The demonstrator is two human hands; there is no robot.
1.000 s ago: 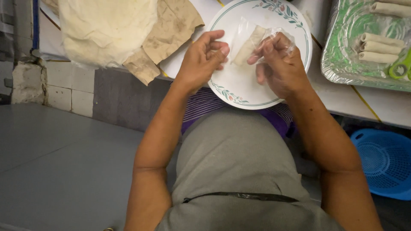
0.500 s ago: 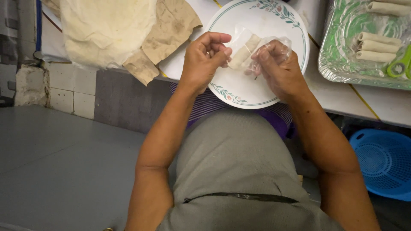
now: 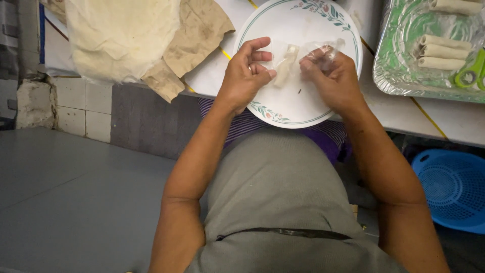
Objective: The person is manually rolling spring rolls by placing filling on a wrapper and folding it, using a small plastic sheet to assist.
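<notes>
A white round plate (image 3: pixel 303 23) with a flower-patterned rim lies on the white table. Over it, my left hand (image 3: pixel 246 76) and my right hand (image 3: pixel 331 76) hold a thin, see-through wrapper sheet (image 3: pixel 286 60) between them. The sheet is partly rolled into a pale tube at the middle. My left fingers pinch its left end and my right fingers grip its right end, where the sheet is crumpled. Part of the sheet is hidden under my right fingers.
A foil tray (image 3: pixel 399 60) at the right holds a few finished pale rolls (image 3: pixel 444 50) and green-handled scissors (image 3: pixel 472 68). Brown paper with a pale sheet stack (image 3: pixel 121 35) lies at the left. A blue perforated basket (image 3: pixel 452 187) stands on the floor at the right.
The wrapper has turned from a slanted roll on the plate to a smaller piece lifted between both hands. My hands have drawn slightly toward me.
</notes>
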